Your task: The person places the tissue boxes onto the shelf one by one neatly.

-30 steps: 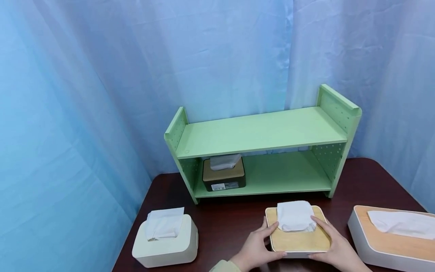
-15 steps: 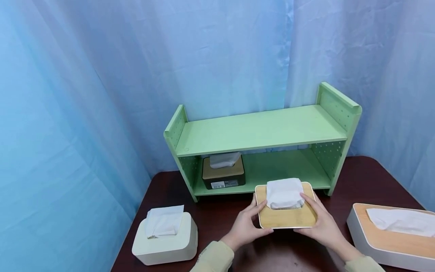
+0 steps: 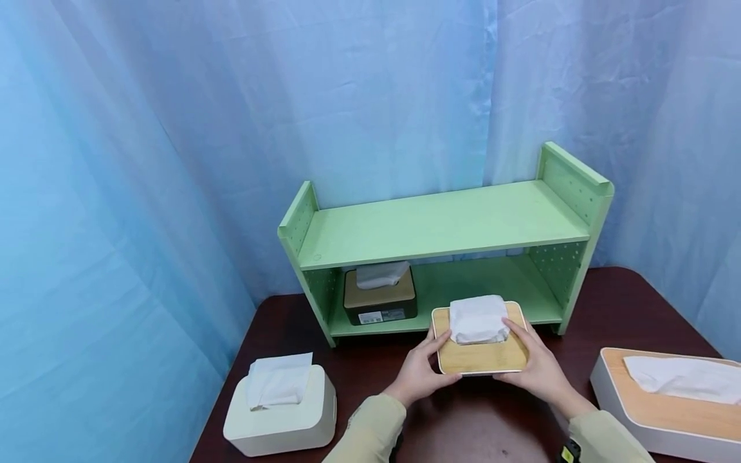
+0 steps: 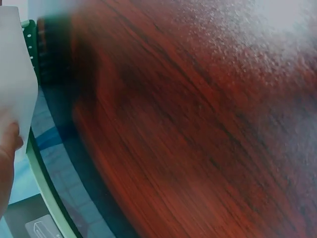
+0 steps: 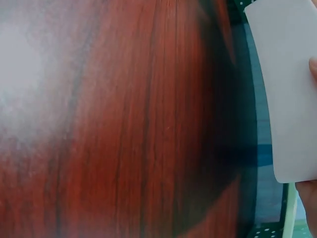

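Farther from the person and a little leftward than a second ago, the small wood-topped tissue box is held above the dark table, in front of the green shelf; in the head view its far edge overlaps the lower board's front lip. Left hand and right hand grasp it from opposite sides, thumbs at the near edge and fingers spread along the flanks, some of them hidden. Carrying seems to be the step in hand, apparently toward the shelf. By my judgement, the next move calls for keeping the box level and its white tissue clear of the shelf's edges. Compared with the earliest frame, both sleeves now show, as the arms reach farther forward; the dark-sided box on the lower board, the white box and the long box stay where they are.
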`<state>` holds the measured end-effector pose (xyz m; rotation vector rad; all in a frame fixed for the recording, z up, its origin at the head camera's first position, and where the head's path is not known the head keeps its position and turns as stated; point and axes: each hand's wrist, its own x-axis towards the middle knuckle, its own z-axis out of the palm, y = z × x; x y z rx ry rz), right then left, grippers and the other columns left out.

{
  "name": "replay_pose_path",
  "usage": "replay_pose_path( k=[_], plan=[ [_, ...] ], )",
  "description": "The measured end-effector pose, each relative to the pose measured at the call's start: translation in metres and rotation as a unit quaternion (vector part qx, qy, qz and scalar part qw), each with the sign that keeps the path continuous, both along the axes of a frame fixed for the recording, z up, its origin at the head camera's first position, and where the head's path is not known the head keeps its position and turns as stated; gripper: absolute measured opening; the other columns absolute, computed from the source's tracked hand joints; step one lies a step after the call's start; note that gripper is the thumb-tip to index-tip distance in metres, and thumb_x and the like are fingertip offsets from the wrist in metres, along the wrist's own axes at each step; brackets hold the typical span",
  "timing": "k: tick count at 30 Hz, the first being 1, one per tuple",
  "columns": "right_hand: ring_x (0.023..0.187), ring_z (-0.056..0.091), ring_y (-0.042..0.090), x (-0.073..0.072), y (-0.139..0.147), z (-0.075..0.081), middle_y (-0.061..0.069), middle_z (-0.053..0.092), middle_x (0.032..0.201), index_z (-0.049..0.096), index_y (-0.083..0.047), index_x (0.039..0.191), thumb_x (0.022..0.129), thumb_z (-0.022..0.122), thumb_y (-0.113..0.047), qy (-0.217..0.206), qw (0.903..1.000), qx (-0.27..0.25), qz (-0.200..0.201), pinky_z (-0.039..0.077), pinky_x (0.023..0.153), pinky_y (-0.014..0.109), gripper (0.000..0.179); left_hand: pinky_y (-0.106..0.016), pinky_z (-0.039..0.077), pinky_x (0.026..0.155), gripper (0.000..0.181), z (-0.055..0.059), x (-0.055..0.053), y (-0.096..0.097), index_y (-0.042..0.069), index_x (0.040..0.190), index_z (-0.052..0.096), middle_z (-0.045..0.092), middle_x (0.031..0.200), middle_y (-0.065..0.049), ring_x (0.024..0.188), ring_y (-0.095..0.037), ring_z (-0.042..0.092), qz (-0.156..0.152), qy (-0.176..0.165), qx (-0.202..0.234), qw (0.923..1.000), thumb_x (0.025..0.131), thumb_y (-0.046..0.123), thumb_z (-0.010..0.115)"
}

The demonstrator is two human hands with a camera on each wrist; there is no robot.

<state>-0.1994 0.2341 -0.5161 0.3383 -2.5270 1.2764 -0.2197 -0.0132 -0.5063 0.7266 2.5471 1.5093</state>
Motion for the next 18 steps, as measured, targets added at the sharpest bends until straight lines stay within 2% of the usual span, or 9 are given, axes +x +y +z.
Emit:
replay_pose_path(
  k=[3, 7, 9, 14, 18],
  plan=[
    [0.131, 0.026, 0.050, -0.003, 0.003, -0.004, 0.033, 0.012, 0.152, 0.039, -0.013, 0.144, 0.054, 0.092, -0.015, -0.012, 0.9999, 0.001, -0.003, 0.033, 0.090, 0.036, 0.105, -0.024, 0.037, 0.105, 0.078, 0.000, -0.001, 0.003, 0.016, 0.144, 0.042, 0.017, 0.157, -0.011, 0.141, -0.022, 0.028, 0.002, 0.014, -0.019, 0.9997, 0.076, 0.019, 0.081],
    [0.133, 0.022, 0.051, -0.005, 0.007, -0.009, 0.034, 0.010, 0.152, 0.037, -0.014, 0.146, 0.054, 0.091, -0.013, -0.017, 0.9998, -0.005, 0.001, 0.032, 0.090, 0.044, 0.106, -0.025, 0.036, 0.106, 0.077, 0.001, -0.002, 0.006, 0.018, 0.143, 0.043, 0.018, 0.157, -0.009, 0.140, -0.022, 0.030, 0.007, 0.022, -0.026, 0.9994, 0.076, 0.018, 0.080],
    [0.132, 0.024, 0.050, -0.007, 0.008, -0.011, 0.034, 0.011, 0.152, 0.038, -0.014, 0.145, 0.054, 0.091, -0.014, -0.013, 0.9999, -0.003, -0.002, 0.031, 0.090, 0.035, 0.106, -0.025, 0.036, 0.106, 0.077, 0.001, -0.002, 0.007, 0.019, 0.143, 0.044, 0.017, 0.157, -0.008, 0.140, -0.022, 0.031, 0.009, 0.022, -0.027, 0.9993, 0.075, 0.018, 0.080],
    [0.128, 0.029, 0.046, -0.009, 0.008, -0.012, 0.032, 0.014, 0.152, 0.039, -0.015, 0.144, 0.053, 0.091, -0.013, -0.002, 1.0000, -0.004, -0.004, 0.028, 0.086, 0.023, 0.105, -0.026, 0.036, 0.107, 0.078, -0.003, -0.004, 0.008, 0.019, 0.143, 0.043, 0.016, 0.157, -0.007, 0.141, -0.022, 0.029, 0.009, 0.024, -0.019, 0.9995, 0.075, 0.017, 0.080],
    [0.127, 0.030, 0.046, -0.011, 0.008, -0.010, 0.032, 0.014, 0.152, 0.039, -0.015, 0.145, 0.053, 0.092, -0.014, 0.000, 1.0000, -0.005, 0.001, 0.030, 0.087, 0.026, 0.106, -0.026, 0.036, 0.107, 0.078, -0.004, -0.006, 0.008, 0.019, 0.143, 0.043, 0.016, 0.158, -0.008, 0.140, -0.022, 0.030, 0.012, 0.029, -0.019, 0.9993, 0.076, 0.018, 0.080]
  ],
)
